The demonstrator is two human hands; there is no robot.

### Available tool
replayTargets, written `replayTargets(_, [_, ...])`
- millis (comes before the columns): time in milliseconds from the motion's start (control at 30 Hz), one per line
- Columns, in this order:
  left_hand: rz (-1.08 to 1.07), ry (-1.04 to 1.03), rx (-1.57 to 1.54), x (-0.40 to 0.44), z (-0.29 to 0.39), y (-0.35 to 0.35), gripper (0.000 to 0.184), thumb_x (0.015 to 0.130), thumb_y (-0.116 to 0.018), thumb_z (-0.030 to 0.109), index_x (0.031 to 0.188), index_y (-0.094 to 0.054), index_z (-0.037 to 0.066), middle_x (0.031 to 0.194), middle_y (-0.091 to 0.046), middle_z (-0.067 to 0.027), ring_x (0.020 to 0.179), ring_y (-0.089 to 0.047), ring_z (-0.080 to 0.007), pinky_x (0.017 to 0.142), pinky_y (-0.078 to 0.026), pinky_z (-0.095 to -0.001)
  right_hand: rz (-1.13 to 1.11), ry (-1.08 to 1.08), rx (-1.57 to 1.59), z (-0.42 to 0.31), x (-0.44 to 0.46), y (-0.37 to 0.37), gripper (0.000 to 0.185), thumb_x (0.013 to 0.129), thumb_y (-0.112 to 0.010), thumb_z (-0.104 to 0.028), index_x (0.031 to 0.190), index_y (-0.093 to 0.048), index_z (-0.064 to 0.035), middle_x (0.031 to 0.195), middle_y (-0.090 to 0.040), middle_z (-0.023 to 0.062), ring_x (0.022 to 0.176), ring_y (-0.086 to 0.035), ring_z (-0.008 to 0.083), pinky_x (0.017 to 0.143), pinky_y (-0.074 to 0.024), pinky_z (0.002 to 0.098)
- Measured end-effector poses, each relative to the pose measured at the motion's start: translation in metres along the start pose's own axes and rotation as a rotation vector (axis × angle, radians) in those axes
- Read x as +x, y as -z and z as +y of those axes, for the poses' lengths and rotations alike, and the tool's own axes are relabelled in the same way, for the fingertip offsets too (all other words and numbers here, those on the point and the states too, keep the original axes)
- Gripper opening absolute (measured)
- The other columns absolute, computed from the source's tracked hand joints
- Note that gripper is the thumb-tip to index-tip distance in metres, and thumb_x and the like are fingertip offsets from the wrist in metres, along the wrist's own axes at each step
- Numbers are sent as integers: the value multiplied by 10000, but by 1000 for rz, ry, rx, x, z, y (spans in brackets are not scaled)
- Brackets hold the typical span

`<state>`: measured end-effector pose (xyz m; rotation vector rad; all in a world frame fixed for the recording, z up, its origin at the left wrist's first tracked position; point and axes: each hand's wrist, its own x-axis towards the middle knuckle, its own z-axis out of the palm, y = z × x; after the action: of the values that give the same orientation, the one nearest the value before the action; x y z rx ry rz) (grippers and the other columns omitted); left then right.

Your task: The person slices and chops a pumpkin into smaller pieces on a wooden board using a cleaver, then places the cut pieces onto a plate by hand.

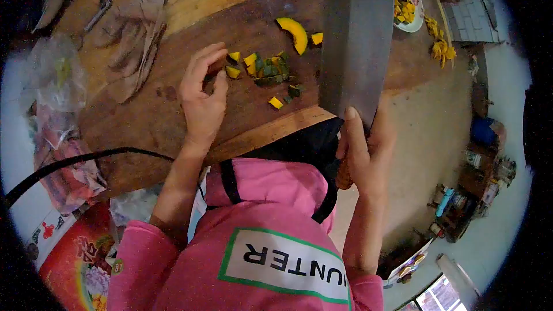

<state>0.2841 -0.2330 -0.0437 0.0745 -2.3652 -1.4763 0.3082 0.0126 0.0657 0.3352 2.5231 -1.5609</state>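
My right hand (366,150) grips a large cleaver (354,40) by its handle, the wide grey blade raised toward the camera above the wooden board (196,34). My left hand (204,92) is over the board with its fingers curved and apart, holding nothing, just left of some small cut pieces. Several green-skinned yellow pumpkin pieces (268,69) lie in a loose group at the middle of the board. Behind them rests a curved pumpkin slice (294,34), with a small yellow chunk (317,38) beside it, close to the blade.
A white plate (419,8) of cut pumpkin stands at the back right, with yellow scraps (442,46) beside it. A brown cloth (135,46) and clear plastic bags (60,75) lie at the left. A black cable (86,158) crosses the lower left. Shelves with items (475,178) are far right.
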Motion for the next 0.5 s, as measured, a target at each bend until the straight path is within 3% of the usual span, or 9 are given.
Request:
replayTargets(133, [-76,-179,208,4,12,1,348,807,-660,-41,1144,-670,47,1232,-659,-126,1175,-600,-306,1025,-461,-393,-6,-18,-22,16,-12,5,187,988,-570,-124,1140,-560,-15,648,-575,25,528,-543,95,484,-423,292])
replayTargets(267, [-184,-320,328,7,9,-15,329,815,-680,-11,1138,-674,50,1218,-665,-131,1156,-594,-320,1013,-462,-403,3,34,-87,29,-20,6,172,982,-573,-134,1102,-560,-12,654,-608,101,502,-572,203,484,-437,343])
replayTargets(433, [-48,-237,197,13,19,-22,295,809,-663,-33,1097,-677,31,1172,-671,-142,1113,-608,-325,979,-472,-399,-21,119,-231,29,-27,22,146,976,-587,-151,1045,-559,-25,653,-610,184,519,-605,334,494,-446,394])
replayTargets(500, [16,-245,195,22,22,-21,285,805,-655,-45,1081,-675,23,1151,-674,-149,1087,-614,-332,958,-479,-402,-3,86,-226,27,-29,26,138,978,-587,-152,1031,-555,-29,645,-600,190,525,-616,340,490,-447,398])
